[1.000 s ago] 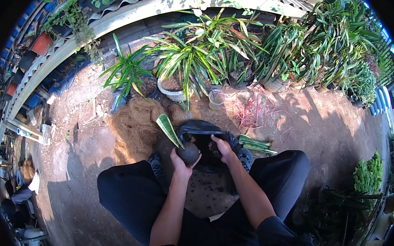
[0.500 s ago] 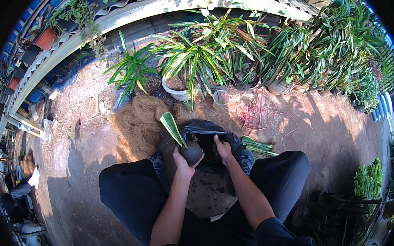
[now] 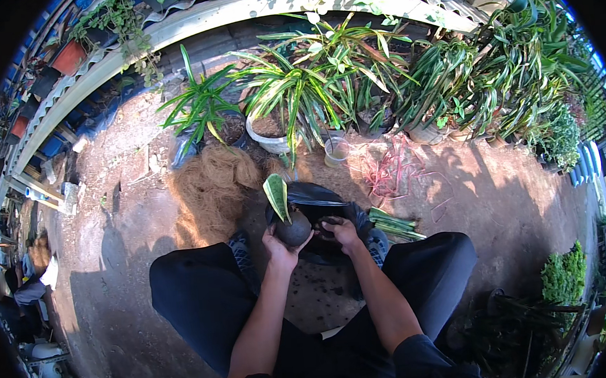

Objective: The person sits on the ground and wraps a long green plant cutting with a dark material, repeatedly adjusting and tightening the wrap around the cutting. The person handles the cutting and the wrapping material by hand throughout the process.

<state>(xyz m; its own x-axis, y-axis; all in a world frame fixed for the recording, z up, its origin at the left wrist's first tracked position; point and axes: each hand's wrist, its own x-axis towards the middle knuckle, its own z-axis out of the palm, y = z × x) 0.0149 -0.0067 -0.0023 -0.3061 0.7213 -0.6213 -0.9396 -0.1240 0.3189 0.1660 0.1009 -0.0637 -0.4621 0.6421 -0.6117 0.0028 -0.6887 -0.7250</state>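
My left hand (image 3: 279, 249) cups a round, dark ball of soil (image 3: 293, 229) from below and its left side. A single variegated leaf cutting (image 3: 276, 196), green with pale edges, stands up out of the ball's top. Close to the ball's right side, my right hand (image 3: 344, 232) is curled over the mouth of a black plastic bag (image 3: 317, 193), with a dark clump of soil (image 3: 329, 225) at its fingers. Dark soil shows inside the bag, though the shade hides most of it.
Coconut fibre (image 3: 211, 188) lies beyond my left foot. A clear plastic cup (image 3: 336, 150), tangled pink string (image 3: 394, 171) and cut leaves (image 3: 395, 225) are ahead and right. Potted plants (image 3: 286, 99) line the far side. Another person (image 3: 24, 296) sits at the far left.
My right hand has come up from the bag and turned inward, with dark soil now showing at its curled fingers. The ball has rolled slightly in my left hand, leaving the leaf more upright.
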